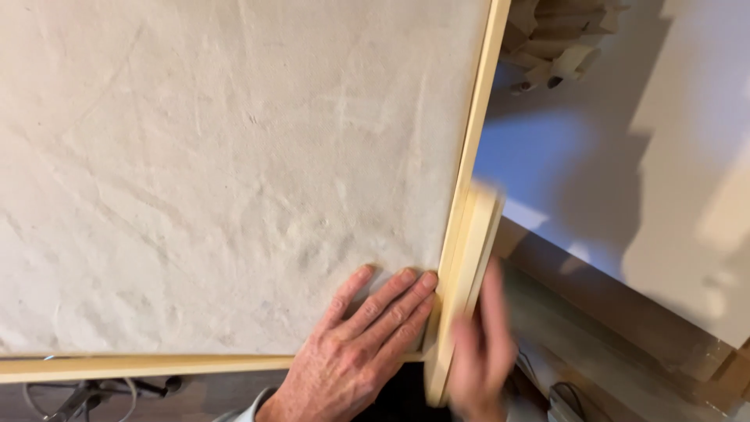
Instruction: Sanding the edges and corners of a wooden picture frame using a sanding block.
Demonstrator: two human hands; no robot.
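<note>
Fingers (pixel 391 301) of your left hand (pixel 351 352) are lying flat and close together on the pale canvas (pixel 219 172), their tips pressing right against the inner edge of the light wooden frame strip (pixel 475 117) at the lower corner; pressing down like this looks meant to keep the fabric taut and the corner from shifting. Just beyond those fingertips, your right hand (pixel 480 352) is blurring with motion, so you cannot tell whether its fingers are closed, but it is resting against a short loose wooden strip (pixel 469 266) lying alongside the frame's outer edge, seemingly to line the two up. Below your left wrist, the bottom frame strip (pixel 141 366) is running off to the side. Farther past the right hand, a white board (pixel 687 156) is leaning, with stacked wood pieces (pixel 555 39) above.
</note>
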